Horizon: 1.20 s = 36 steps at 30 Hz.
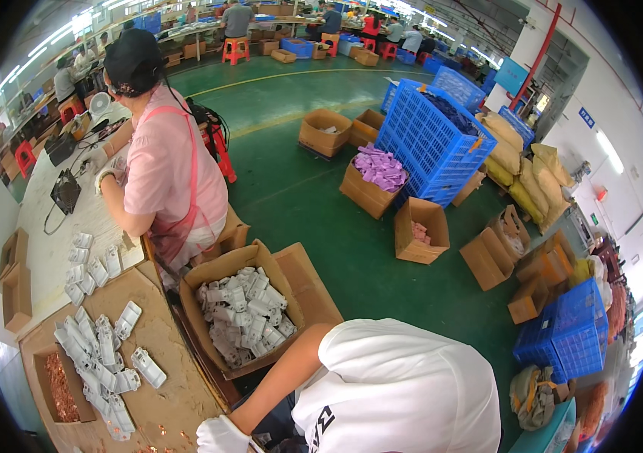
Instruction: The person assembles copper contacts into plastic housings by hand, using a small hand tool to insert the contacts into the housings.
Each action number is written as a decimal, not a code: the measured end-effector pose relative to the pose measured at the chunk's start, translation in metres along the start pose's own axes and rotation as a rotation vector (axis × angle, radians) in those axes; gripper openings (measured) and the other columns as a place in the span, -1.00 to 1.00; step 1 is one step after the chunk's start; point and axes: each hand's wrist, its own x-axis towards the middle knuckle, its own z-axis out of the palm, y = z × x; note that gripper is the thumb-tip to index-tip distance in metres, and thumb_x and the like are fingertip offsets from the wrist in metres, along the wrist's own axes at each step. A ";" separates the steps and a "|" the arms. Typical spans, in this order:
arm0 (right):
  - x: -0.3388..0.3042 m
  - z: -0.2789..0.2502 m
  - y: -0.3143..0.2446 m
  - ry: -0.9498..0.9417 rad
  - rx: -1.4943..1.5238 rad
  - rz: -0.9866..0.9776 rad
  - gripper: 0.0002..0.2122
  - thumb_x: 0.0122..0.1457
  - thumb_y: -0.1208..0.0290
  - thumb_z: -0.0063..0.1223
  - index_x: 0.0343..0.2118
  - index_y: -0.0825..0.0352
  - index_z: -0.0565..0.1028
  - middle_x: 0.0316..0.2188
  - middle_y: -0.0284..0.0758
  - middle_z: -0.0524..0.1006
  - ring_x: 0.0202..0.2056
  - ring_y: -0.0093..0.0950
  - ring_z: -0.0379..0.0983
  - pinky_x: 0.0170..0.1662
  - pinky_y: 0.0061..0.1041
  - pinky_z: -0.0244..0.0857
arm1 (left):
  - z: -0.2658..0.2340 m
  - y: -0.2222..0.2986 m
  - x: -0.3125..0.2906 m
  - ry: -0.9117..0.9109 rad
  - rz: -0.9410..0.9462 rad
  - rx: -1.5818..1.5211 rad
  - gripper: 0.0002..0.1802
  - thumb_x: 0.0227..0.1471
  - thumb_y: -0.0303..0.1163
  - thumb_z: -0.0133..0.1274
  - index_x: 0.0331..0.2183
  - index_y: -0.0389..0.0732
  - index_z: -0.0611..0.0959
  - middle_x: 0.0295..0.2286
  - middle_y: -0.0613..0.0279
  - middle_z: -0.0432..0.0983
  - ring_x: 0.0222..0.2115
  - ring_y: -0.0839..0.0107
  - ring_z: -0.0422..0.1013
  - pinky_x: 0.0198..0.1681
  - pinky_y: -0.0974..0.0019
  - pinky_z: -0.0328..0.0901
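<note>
My right hand (220, 436), in a white glove, is at the lower edge over the near end of the cardboard-covered table; its fingers are hidden or cut off, so any hold is unclear. My left hand is out of view. A pile of white plastic housings (98, 362) lies on the cardboard (166, 408), with one housing (148, 368) apart from it. Small copper-coloured metal parts (59, 386) fill a shallow box at the left, and a few lie loose near my hand. Beside my forearm, an open carton (202, 275) holds many more white housings.
A co-worker in pink (174, 158) sits further along the table, gloved hands on it, near a small black fan (66, 190). Across the green floor (291, 204) stand cartons, one with purple parts (379, 167), blue crates (431, 143) and sacks (540, 185).
</note>
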 end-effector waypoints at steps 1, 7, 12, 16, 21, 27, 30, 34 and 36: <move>0.001 -0.004 0.001 0.002 0.003 -0.002 -0.75 0.02 0.13 0.04 -0.55 0.23 0.43 -0.63 -0.34 0.40 -0.62 -0.35 0.40 -0.58 -0.34 0.25 | -0.002 -0.001 -0.002 0.008 -0.005 -0.017 -0.76 0.11 -0.32 -0.17 -0.39 -0.20 0.56 -0.50 0.05 0.48 -0.44 0.24 0.44 -0.33 0.22 0.39; 0.026 -0.016 -0.030 0.231 0.351 -0.018 -0.59 0.12 -0.01 -0.05 -0.64 0.27 0.37 -0.67 -0.20 0.31 -0.60 -0.18 0.30 -0.52 -0.19 0.16 | 0.003 -0.013 0.008 -0.011 0.075 -0.080 -0.77 0.11 -0.32 -0.16 -0.36 -0.21 0.56 -0.47 0.05 0.48 -0.42 0.24 0.45 -0.31 0.23 0.39; 0.051 -0.001 -0.102 0.396 0.756 -0.153 -0.64 0.19 0.17 -0.07 -0.51 0.44 0.48 -0.50 0.01 0.45 -0.47 0.05 0.35 -0.41 -0.02 0.20 | 0.033 -0.015 0.022 -0.140 0.223 -0.126 -0.77 0.10 -0.32 -0.15 -0.31 -0.23 0.54 -0.44 0.07 0.49 -0.40 0.26 0.45 -0.30 0.24 0.40; 0.057 0.017 -0.106 0.385 0.759 -0.196 -0.64 0.19 0.16 -0.07 -0.49 0.43 0.49 -0.49 0.01 0.46 -0.46 0.04 0.35 -0.40 -0.03 0.21 | 0.052 -0.008 0.032 -0.206 0.356 -0.155 -0.75 0.09 -0.32 -0.14 -0.28 -0.25 0.53 -0.41 0.08 0.49 -0.38 0.27 0.46 -0.28 0.25 0.40; 0.058 0.045 -0.110 0.365 0.720 -0.239 -0.63 0.18 0.13 -0.07 -0.46 0.42 0.50 -0.48 0.02 0.47 -0.45 0.02 0.37 -0.39 -0.04 0.22 | 0.099 0.007 0.040 -0.313 0.519 -0.199 -0.73 0.08 -0.31 -0.12 -0.23 -0.26 0.52 -0.37 0.09 0.50 -0.36 0.29 0.46 -0.27 0.26 0.40; 0.038 0.060 -0.125 0.352 0.635 -0.265 -0.62 0.18 0.10 -0.07 -0.42 0.40 0.53 -0.46 0.02 0.48 -0.43 -0.01 0.39 -0.38 -0.05 0.24 | 0.185 0.038 0.044 -0.486 0.711 -0.259 -0.69 0.07 -0.31 -0.11 -0.18 -0.28 0.51 -0.33 0.11 0.51 -0.33 0.31 0.47 -0.25 0.28 0.41; 0.028 0.060 -0.131 0.354 0.593 -0.285 -0.62 0.18 0.09 -0.07 -0.40 0.39 0.54 -0.45 0.02 0.48 -0.42 -0.02 0.40 -0.38 -0.06 0.24 | 0.232 0.059 0.054 -0.574 0.813 -0.279 -0.66 0.07 -0.31 -0.10 -0.15 -0.29 0.50 -0.31 0.12 0.51 -0.32 0.32 0.47 -0.24 0.28 0.41; 0.062 0.031 -0.137 -0.444 0.552 -0.345 -0.62 0.16 0.07 -0.04 -0.37 0.36 0.57 -0.45 -0.01 0.51 -0.40 -0.16 0.45 -0.37 -0.07 0.26 | 0.229 0.076 0.071 -0.496 0.896 -0.179 -0.63 0.06 -0.31 -0.09 -0.12 -0.31 0.49 -0.28 0.13 0.52 -0.30 0.33 0.47 -0.22 0.29 0.41; 0.046 0.047 -0.131 0.379 0.685 -0.290 -0.79 -0.20 0.26 0.07 -0.58 0.29 0.40 -0.60 -0.26 0.43 -0.64 -0.25 0.31 -0.52 -0.31 0.19 | 0.201 0.078 0.052 -0.369 0.879 -0.070 -0.61 0.06 -0.31 -0.08 -0.10 -0.31 0.48 -0.27 0.13 0.52 -0.29 0.34 0.47 -0.22 0.30 0.41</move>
